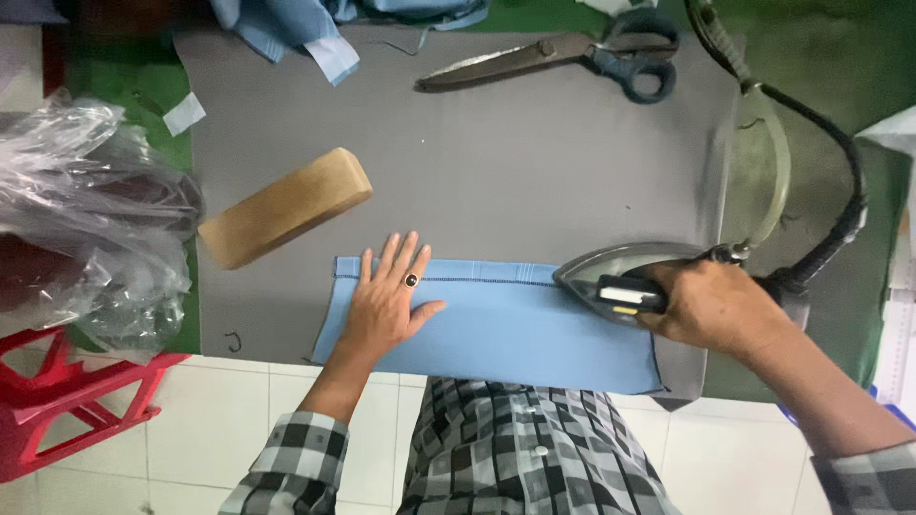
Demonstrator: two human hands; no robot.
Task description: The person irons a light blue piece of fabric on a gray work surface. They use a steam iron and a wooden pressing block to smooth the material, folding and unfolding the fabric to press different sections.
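A light blue piece of fabric (515,329) with a stitched seam lies flat near the front edge of a grey ironing pad (534,181). My left hand (386,300), wearing a ring, presses flat on the fabric's left part with fingers spread. My right hand (711,305) grips the handle of a steel iron (611,272), which rests on the right end of the fabric with its tip pointing left.
A wooden block (284,207) lies on the pad at left. Large scissors (563,59) lie at the back. Blue cloth pieces (296,29) are at the back left. A crumpled plastic bag (91,219) and red stool (76,401) sit left. The iron's black cord (844,191) curves at right.
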